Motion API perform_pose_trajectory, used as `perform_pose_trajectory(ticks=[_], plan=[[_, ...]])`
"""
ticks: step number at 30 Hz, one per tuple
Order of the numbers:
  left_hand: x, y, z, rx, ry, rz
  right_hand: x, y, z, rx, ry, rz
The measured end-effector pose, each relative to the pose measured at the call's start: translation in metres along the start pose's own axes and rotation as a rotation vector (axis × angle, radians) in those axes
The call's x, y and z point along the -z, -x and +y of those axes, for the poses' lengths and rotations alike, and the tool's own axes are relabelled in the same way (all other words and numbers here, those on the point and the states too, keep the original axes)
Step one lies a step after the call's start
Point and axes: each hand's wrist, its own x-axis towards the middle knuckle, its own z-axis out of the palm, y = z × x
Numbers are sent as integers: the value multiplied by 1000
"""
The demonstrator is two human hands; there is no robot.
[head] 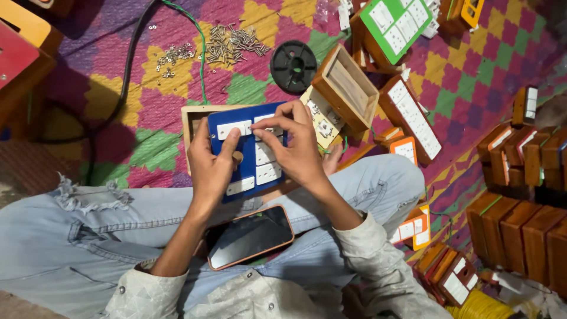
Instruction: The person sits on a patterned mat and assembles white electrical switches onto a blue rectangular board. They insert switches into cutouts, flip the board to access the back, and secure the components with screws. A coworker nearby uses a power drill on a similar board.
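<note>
A blue panel fitted with white switches and sockets lies over a shallow wooden box resting on my lap. My left hand grips the panel's left side, thumb on an upper white switch. My right hand sits at the panel's upper right, fingertips pinching a white switch near the top edge. A phone in an orange case lies on my jeans just below the panel.
Loose screws and nuts lie scattered on the patterned mat, beside a black round spool and a green wire. Open wooden boxes, a green panel and finished boards crowd the right, with stacked wooden boxes far right.
</note>
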Motion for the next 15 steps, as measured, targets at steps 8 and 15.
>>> perform_pose_trajectory(ticks=[8,15], plan=[[1,3,0,-118,-60,9,-3,-2,-6,8,54,9],[6,2,-11,-110,17,-9,-13,-5,16,-98,-35,222]])
